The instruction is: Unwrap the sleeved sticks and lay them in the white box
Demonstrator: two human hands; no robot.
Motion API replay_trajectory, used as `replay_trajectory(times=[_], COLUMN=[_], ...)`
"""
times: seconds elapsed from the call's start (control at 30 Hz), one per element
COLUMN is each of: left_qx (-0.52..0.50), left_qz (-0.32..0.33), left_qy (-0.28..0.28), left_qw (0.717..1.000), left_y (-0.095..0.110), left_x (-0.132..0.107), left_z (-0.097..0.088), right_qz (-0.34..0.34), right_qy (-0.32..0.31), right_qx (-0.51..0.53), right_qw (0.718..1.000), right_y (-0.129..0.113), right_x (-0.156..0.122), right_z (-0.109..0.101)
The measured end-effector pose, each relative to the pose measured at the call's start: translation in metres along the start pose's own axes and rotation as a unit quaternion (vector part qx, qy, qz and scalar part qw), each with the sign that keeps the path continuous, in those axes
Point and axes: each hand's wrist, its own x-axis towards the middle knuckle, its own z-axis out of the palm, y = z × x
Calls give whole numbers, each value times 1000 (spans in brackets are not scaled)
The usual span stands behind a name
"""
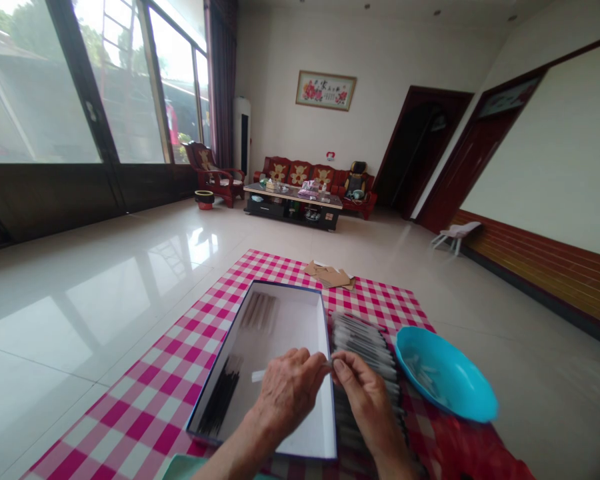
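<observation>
My left hand (293, 383) is closed around a slim translucent tube (257, 377), whose pale end sticks out on the left. Against its other end, my right hand (363, 387) pinches thumb and fingertips together; what lies between them is too small to make out. Both hands are over the right side of a shallow white box (280, 413) with a dark blue rim. Inside it lie a bundle of thin black sticks (223, 397) and a row of clear tubes (259, 312). Beside the box, partly behind my right hand, is a long pile of grey translucent tubes (365, 343).
A blue bowl (473, 393) with small clear pieces stands right of the pile, near red plastic (475, 447). Cardboard scraps (333, 276) lie at the far edge of the checked tablecloth (150, 393). Across the room are a coffee table (293, 200) and a wooden sofa (300, 172).
</observation>
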Motion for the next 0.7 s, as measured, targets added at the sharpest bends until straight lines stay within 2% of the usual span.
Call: replay_trajectory(times=[0.17, 0.37, 0.7], left_qx=[0, 3, -8], left_qz=[0, 3, 3], left_qy=[-4, -14, -16], left_qw=[1000, 1000, 1000], left_y=[-1, -1, -3], left_x=[0, 1, 1], left_z=[1, 1, -2], right_qz=[30, -4, 21], right_qy=[-11, 8, 4], right_qx=[47, -39, 75], right_qw=[998, 999, 997], right_y=[-6, -4, 1], right_x=[-1, -1, -1], right_z=[1, 1, -6])
